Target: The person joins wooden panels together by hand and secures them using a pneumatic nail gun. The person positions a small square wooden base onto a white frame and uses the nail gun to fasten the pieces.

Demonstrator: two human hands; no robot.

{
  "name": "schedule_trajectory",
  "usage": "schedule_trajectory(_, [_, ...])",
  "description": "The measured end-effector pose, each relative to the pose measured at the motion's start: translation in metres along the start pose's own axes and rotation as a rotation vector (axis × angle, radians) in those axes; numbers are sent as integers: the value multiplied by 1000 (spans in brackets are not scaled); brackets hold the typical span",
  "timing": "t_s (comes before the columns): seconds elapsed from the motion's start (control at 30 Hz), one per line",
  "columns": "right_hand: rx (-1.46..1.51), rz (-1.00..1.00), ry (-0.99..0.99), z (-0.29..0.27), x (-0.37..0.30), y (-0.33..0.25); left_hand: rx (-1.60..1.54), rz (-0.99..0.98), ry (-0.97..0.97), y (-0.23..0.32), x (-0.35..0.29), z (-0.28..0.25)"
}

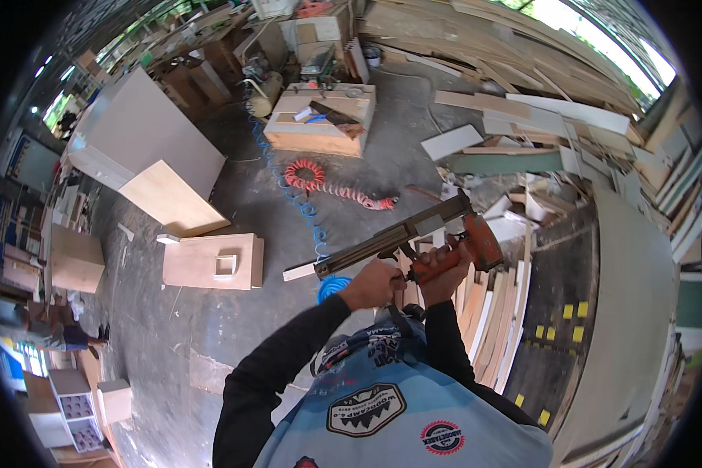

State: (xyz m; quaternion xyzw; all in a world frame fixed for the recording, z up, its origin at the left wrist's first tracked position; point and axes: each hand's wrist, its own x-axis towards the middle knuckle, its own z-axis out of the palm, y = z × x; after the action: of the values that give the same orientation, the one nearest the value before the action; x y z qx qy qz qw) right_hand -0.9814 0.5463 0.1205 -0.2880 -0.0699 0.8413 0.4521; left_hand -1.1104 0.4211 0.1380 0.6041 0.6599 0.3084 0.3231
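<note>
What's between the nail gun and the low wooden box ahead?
Head view: between nail gun and box, red coiled hose on floor, blue coiled hose to its left.

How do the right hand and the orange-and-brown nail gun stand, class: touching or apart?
Touching: the head view shows the right hand wrapped around the handle of the nail gun.

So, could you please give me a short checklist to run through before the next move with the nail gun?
1. Right hand around the orange handle of the nail gun: ok.
2. Left hand close by at the handle's end: ok.
3. Blue coiled hose coupled to the tool: cannot tell; the left hand obscures that spot.
4. Floor free of loose hose: not ok; the red coiled hose lies there, possibly a trip risk.
5. Nails loaded: cannot tell.
</note>
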Motion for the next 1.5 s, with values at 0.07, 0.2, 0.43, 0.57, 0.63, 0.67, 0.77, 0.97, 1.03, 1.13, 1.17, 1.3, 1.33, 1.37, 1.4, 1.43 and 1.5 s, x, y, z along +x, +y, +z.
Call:
schedule_trajectory(0.07, [16, 51, -54, 6, 44, 26, 466, -149, 129, 0, 6, -3])
schedule_trajectory(0.2, [-20, 164, -119, 56, 109, 75, 827, -169, 560, -38, 27, -16])
schedule_trajectory(0.43, [-241, 300, -152, 144, 205, 161, 403, -261, 825, -98, 54, -139])
schedule_trajectory(0.57, [-402, 307, -188, 226, 233, 231, 207, -330, 1171, -158, 68, -269])
schedule_trajectory(0.63, [-499, 315, -230, 259, 253, 269, -149, -469, 1307, -232, 88, -318])
schedule_trajectory(0.67, [-605, 240, -263, 283, 256, 291, -290, -401, 1258, -257, 97, -339])
schedule_trajectory(0.77, [-995, -76, -429, 340, 258, 377, -818, -266, 1092, -344, 113, -368])
schedule_trajectory(0.97, [-1770, -823, -936, 421, 239, 497, -1334, -247, 1171, -451, 68, -417])
schedule_trajectory(1.03, [-1870, -819, -1030, 434, 246, 520, -1349, -272, 1219, -472, 59, -426])
schedule_trajectory(1.13, [-1793, -791, -1060, 441, 277, 544, -1345, -294, 1307, -509, 63, -448])
schedule_trajectory(1.17, [-1860, -686, -1055, 443, 290, 551, -1331, -293, 1340, -525, 68, -460])
schedule_trajectory(1.3, [-1907, -399, -1022, 458, 367, 551, -1324, -337, 1447, -594, 87, -501])
schedule_trajectory(1.33, [-1992, -375, -1001, 464, 391, 543, -1385, -371, 1441, -611, 92, -508])
schedule_trajectory(1.37, [-1996, -409, -1000, 467, 414, 538, -1493, -429, 1416, -627, 94, -517])
schedule_trajectory(1.4, [-2012, -444, -991, 465, 437, 530, -1624, -495, 1359, -636, 100, -526])
schedule_trajectory(1.43, [-2011, -463, -975, 462, 461, 526, -1750, -562, 1313, -646, 103, -536])
schedule_trajectory(1.5, [-2052, -449, -959, 464, 502, 514, -1733, -755, 1251, -687, 96, -540])
